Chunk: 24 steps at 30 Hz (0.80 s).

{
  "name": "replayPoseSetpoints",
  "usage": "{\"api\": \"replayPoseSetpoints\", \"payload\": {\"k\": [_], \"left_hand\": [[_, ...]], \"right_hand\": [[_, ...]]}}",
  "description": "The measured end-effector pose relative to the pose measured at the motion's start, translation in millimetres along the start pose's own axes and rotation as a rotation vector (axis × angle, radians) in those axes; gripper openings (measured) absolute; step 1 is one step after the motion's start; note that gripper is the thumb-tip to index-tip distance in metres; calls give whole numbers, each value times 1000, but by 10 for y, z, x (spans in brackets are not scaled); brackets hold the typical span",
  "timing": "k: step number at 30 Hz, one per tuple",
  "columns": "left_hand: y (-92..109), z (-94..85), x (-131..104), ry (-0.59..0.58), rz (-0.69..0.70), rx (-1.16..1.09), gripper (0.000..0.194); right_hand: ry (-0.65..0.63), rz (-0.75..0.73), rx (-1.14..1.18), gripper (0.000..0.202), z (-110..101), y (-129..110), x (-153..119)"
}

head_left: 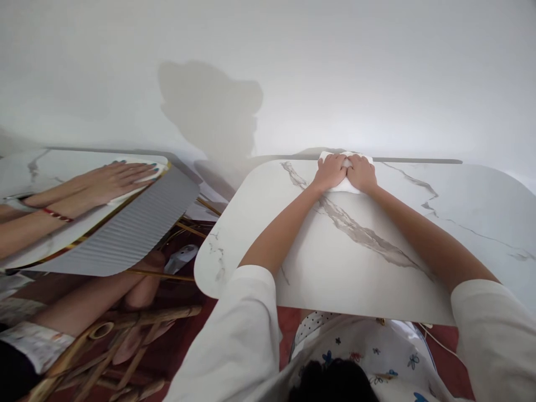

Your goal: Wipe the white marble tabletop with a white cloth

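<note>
A folded white cloth (pixel 347 186) lies at the far edge of a white marble-patterned table (pixel 251 223) with rounded corners. Pressed on top of it from the left is my left hand (pixel 330 172), its fingers bent over the cloth. My right hand (pixel 362 172) grips the cloth in the same way on the right, and the two thumbs meet in the middle. Both arms reach straight out across the tabletop. The undersides of my fingers are hidden.
A white wall (pixel 355 84) rises behind the table. At left, another person's hands (pixel 117 181) rest on a cloth on a second marble-patterned table (pixel 29 245) with a gold edge and grey ribbed side. A wooden stool (pixel 138 335) stands below it on the red floor.
</note>
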State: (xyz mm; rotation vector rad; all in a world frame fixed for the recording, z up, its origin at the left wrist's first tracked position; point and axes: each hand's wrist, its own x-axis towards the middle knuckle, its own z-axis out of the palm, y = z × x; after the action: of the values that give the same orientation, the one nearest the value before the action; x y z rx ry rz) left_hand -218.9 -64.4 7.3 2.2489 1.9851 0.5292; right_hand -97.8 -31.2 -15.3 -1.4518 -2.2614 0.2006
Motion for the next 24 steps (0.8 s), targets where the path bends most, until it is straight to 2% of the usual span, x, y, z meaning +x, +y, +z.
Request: {"api": "replayPoseSetpoints", "payload": {"k": [8,13,17,21,24], "left_hand": [[-162,-3,-7,0,62,-23,48],[-304,-98,-51,-16,24,-26,49],[-470,-153,-49,-19,-7,-19,51],[-605,-143,-20,-9,4,-13,51],[-621,-123,-8,-7,-10,5,51]], "right_hand": [[4,60,-101,49,31,-191,-29],[-45,45,-130,50,72,-356,33],[-39,21,-88,49,144,-490,107],[-54,16,-91,49,186,-560,149],[-57,0,-90,49,180,-555,149]]}}
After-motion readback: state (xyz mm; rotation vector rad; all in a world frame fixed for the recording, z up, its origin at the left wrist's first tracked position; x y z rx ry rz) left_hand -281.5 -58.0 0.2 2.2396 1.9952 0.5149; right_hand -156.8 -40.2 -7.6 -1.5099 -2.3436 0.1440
